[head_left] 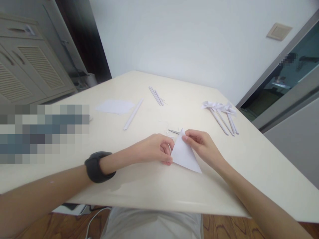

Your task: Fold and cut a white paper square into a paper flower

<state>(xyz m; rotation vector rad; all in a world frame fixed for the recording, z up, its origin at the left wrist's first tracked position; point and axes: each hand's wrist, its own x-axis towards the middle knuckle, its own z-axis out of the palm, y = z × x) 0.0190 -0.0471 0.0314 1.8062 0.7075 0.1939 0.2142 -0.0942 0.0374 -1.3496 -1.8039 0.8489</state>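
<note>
A white piece of paper folded into a triangle [185, 154] is held up over the near middle of the table. My left hand [160, 149] pinches its lower left corner between thumb and fingers. Near the top point, my right hand [200, 142] grips the right edge, thumb on the face toward me. Just behind the paper lie scissors [173, 131], only their pointed blades showing; the handles are hidden. Small white paper scraps [171, 135] lie around the blades.
On the white table [149, 186] lie flat paper sheets [114, 107], a rolled paper tube [134, 114], several thin paper sticks [156, 96] and, at right, paper pinwheels on sticks [220, 113]. A wall [174, 39] borders the back edge. A blurred patch covers the left side.
</note>
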